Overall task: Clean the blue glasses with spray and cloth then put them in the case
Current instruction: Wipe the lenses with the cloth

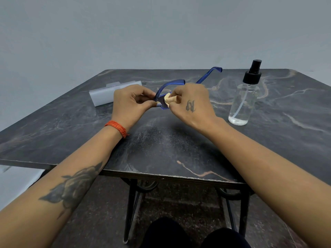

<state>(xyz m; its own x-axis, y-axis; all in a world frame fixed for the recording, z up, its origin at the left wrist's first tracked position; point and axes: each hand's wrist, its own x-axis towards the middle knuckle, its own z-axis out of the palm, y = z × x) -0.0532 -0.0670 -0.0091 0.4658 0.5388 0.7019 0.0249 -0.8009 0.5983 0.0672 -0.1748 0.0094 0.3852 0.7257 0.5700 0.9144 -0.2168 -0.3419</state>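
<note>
Left hand (130, 102) pinching blue glasses (172, 83), right hand (191, 102) pressing cloth (168, 100)

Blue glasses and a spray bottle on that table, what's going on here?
A person is wiping the blue glasses above the dark table. The left hand pinches the frame while the right hand rubs a lens with a small cream cloth. The spray bottle stands upright to the right, and the pale case lies to the left.

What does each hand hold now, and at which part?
The left hand pinches the blue glasses at the frame's left end. The right hand pinches a small yellow cloth, pressed against the lens.
</note>
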